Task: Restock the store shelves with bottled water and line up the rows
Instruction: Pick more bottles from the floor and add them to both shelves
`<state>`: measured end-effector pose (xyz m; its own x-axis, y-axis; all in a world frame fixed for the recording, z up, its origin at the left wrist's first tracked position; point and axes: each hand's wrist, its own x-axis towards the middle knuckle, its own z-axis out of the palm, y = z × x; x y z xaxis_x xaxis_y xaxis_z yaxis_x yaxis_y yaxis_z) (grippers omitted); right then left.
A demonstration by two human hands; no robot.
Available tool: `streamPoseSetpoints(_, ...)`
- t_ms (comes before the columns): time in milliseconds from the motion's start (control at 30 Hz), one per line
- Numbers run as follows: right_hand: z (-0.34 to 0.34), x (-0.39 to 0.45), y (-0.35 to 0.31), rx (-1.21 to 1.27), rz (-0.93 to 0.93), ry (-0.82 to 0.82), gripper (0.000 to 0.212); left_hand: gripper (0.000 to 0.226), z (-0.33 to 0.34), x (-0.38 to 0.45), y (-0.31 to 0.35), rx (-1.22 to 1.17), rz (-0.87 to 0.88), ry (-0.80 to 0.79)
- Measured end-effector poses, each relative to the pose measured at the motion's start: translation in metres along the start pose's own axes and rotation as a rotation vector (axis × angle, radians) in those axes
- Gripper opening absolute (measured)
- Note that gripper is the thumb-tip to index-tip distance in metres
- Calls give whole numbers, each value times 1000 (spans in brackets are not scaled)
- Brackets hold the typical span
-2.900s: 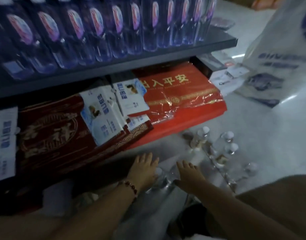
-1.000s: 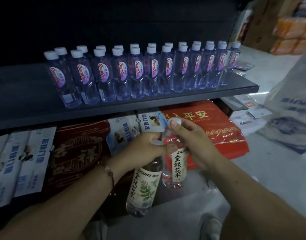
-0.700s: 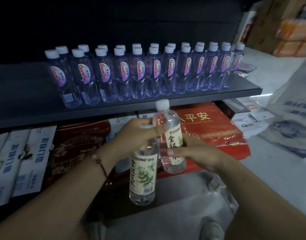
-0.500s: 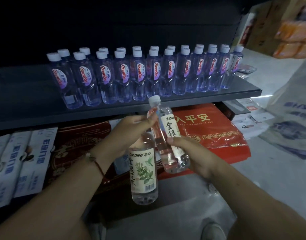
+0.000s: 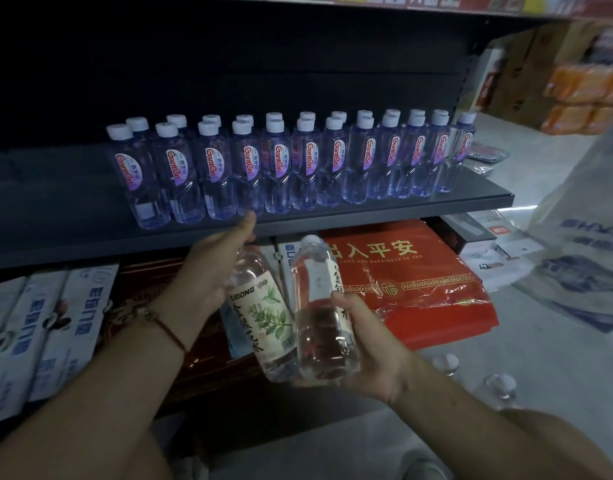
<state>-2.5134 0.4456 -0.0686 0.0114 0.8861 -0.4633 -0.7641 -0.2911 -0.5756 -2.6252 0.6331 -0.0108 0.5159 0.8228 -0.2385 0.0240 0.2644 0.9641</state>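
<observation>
My left hand [image 5: 211,268] grips the neck of a clear bottle with a leaf label [image 5: 263,313], tilted with its base down to the right. My right hand [image 5: 370,351] holds a second clear bottle [image 5: 320,306] around its lower half, roughly upright, white cap on top. The two bottles touch near their bases. Both hang in front of and below the dark shelf [image 5: 367,211]. On that shelf stand two rows of purple-labelled water bottles [image 5: 280,168] with white caps; the shelf's left part is bare.
Below the shelf lie a red plastic-wrapped mat [image 5: 402,282], a dark red mat and white-blue boxes [image 5: 38,327]. Loose bottles [image 5: 499,382] stand on the grey floor at right. A large white bag [image 5: 585,258] leans at the right edge.
Since a second ago both bottles have risen slightly and tilted. My right hand has slid from the cap down to the lower half of its bottle. My view has lifted toward the shelf.
</observation>
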Motion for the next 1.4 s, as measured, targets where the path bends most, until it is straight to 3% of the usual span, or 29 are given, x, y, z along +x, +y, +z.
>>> streamPoseSetpoints(133,2,3,-6,119,-11,-77,91,52,7,-16,9,-6,125,-6)
streamPoseSetpoints(200,6,4,-7,166,-5,-148,93,52,8,-27,20,13,235,-49)
streamPoseSetpoints(333,7,5,-14,319,-22,-250,61,62,1,-43,38,-203,353,-217)
streamPoseSetpoints(400,14,-1,-18,323,-73,-279,48,77,-5,-48,32,-69,321,-264)
streamPoseSetpoints(467,18,-6,-20,292,-105,-301,50,74,-10,-54,16,110,244,-288)
streamPoseSetpoints(567,28,-8,-19,140,-141,-317,53,58,-20,-62,-2,239,189,-216)
streamPoseSetpoints(633,39,-7,-18,11,-152,-222,68,38,-28,-64,-2,272,227,-150)
streamPoseSetpoints(700,51,-6,-19,-168,-178,-90,71,32,-35,-62,9,301,278,-92)
streamPoseSetpoints(800,74,-12,-31,-422,-257,86,51,53,-49,-54,39,370,353,-7)
streamPoseSetpoints(867,88,-16,-47,-519,-334,135,55,59,-59,-47,69,461,452,48)
streamPoseSetpoints(967,116,-23,-81,-551,-454,102,51,60,-68,-38,123,598,613,96)
streamPoseSetpoints(1133,175,-26,-151,-647,-752,110,44,96,-81,-18,205,1022,901,175)
streamPoseSetpoints(1300,237,-24,-227,-656,-931,60,44,100,-84,10,263,1226,1111,204)
streamPoseSetpoints(1400,266,-18,-266,-673,-974,87,52,95,-92,27,283,1316,1135,220)
